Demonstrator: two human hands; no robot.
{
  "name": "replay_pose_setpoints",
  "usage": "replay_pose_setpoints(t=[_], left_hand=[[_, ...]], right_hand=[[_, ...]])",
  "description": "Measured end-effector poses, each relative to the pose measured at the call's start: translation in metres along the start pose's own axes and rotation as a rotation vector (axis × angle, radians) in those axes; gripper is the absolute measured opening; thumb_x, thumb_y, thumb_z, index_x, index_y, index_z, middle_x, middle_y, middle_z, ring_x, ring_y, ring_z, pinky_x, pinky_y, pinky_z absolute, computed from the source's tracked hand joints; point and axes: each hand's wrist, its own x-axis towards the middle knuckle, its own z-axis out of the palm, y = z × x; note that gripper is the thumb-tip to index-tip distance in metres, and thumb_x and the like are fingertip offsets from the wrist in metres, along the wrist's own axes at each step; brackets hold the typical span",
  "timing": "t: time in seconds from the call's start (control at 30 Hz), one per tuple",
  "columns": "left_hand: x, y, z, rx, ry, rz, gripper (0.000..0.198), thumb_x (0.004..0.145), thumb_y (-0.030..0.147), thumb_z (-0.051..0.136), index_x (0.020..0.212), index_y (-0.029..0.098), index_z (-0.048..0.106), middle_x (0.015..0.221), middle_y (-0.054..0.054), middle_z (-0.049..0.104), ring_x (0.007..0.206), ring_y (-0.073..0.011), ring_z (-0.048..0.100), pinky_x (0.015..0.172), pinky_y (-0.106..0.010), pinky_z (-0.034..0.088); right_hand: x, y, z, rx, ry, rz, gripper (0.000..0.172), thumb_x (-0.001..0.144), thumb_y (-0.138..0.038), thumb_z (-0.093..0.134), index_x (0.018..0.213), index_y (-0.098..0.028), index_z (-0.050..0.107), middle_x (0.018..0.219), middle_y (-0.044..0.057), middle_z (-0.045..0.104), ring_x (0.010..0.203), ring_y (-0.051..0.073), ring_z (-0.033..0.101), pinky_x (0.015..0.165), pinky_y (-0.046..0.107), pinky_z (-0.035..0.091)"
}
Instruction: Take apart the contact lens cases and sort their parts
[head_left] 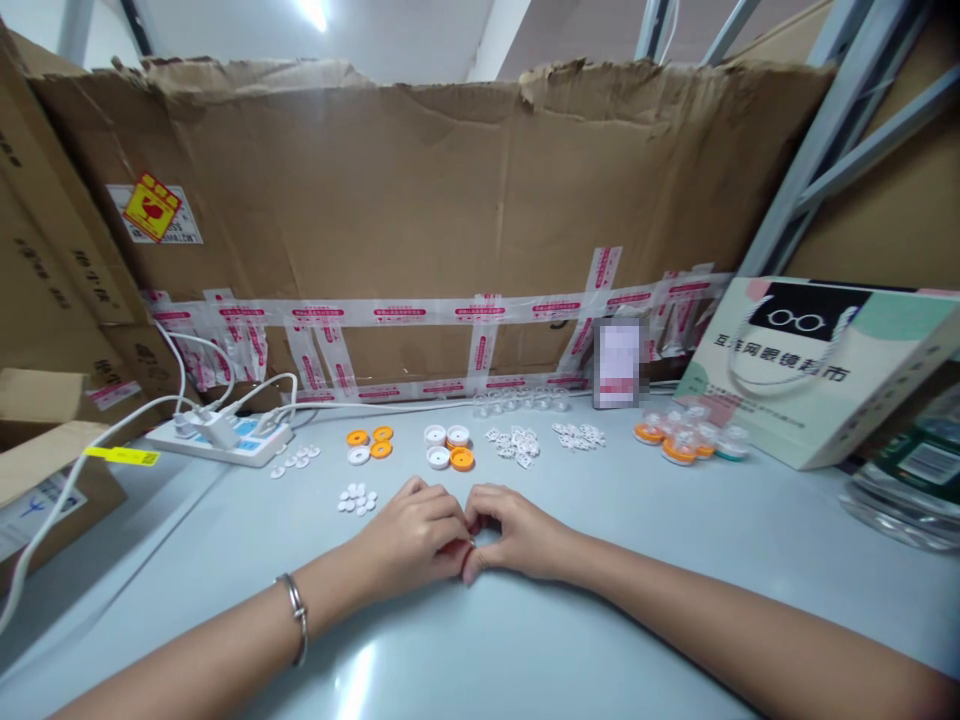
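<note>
My left hand (pixel 425 532) and my right hand (pixel 517 537) meet fingertip to fingertip over the middle of the table. Both are closed in a pinch, and whatever lies between the fingers is hidden. Just left of my left hand sits a cluster of small white discs (pixel 358 499). Beyond the hands lie white and orange round caps (pixel 462 459) and a second group of orange and white rings (pixel 381 449). Small white cut-out pieces (pixel 514 446) are heaped behind my right hand, with another pile of white pieces (pixel 578 437) to its right.
Clear domed pieces with orange bases (pixel 679 447) stand at the right, before a paper bag (pixel 795 400) and a large bottle (pixel 911 480). A power strip (pixel 225 436) with cables lies left, near more white discs (pixel 303 456). A large cardboard box (pixel 420 220) walls the back.
</note>
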Motion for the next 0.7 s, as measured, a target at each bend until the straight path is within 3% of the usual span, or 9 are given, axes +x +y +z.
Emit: replay_pose_setpoints(t=[0.13, 0.27, 0.47, 0.6, 0.7], left_hand=[[0.001, 0.001, -0.005, -0.176, -0.003, -0.086, 0.009, 0.08, 0.02, 0.055, 0.072, 0.018, 0.061, 0.073, 0.0, 0.064, 0.071, -0.012, 0.057, 0.066, -0.026, 0.035], [0.001, -0.015, -0.033, -0.183, -0.029, -0.166, 0.013, 0.082, 0.02, 0.051, 0.075, 0.018, 0.062, 0.075, -0.002, 0.065, 0.073, -0.013, 0.057, 0.069, -0.025, 0.039], [-0.007, -0.054, -0.083, 0.016, -0.425, -0.468, 0.016, 0.075, 0.019, 0.05, 0.069, 0.017, 0.064, 0.073, -0.002, 0.066, 0.067, -0.0144, 0.058, 0.065, -0.023, 0.039], [-0.01, -0.061, -0.09, 0.101, -0.56, -0.585, 0.017, 0.071, 0.016, 0.049, 0.068, 0.017, 0.066, 0.075, -0.003, 0.068, 0.071, -0.0168, 0.059, 0.065, -0.024, 0.038], [-0.012, -0.061, -0.088, 0.154, -0.604, -0.597, 0.018, 0.069, 0.014, 0.049, 0.065, 0.018, 0.066, 0.071, -0.002, 0.068, 0.067, -0.0164, 0.059, 0.063, -0.023, 0.037]], right_hand=[[-0.001, -0.001, -0.002, -0.003, -0.021, -0.005, 0.034, 0.049, -0.032, 0.082, 0.062, -0.017, 0.054, 0.067, -0.004, 0.051, 0.067, 0.013, 0.047, 0.061, 0.023, 0.036], [-0.002, -0.003, -0.005, 0.002, -0.032, -0.01, 0.032, 0.051, -0.033, 0.082, 0.071, -0.017, 0.061, 0.071, -0.003, 0.052, 0.07, 0.013, 0.048, 0.065, 0.024, 0.038], [-0.004, -0.005, -0.007, 0.005, -0.051, 0.03, 0.033, 0.052, -0.035, 0.081, 0.076, -0.019, 0.065, 0.076, 0.0, 0.055, 0.073, 0.014, 0.05, 0.067, 0.026, 0.041], [-0.003, -0.005, -0.008, 0.001, -0.051, 0.037, 0.033, 0.053, -0.035, 0.081, 0.077, -0.018, 0.065, 0.075, 0.0, 0.055, 0.073, 0.015, 0.05, 0.067, 0.026, 0.042], [-0.003, -0.005, -0.008, 0.006, -0.045, 0.035, 0.032, 0.053, -0.034, 0.08, 0.077, -0.018, 0.065, 0.076, 0.0, 0.056, 0.073, 0.014, 0.051, 0.067, 0.025, 0.042]])
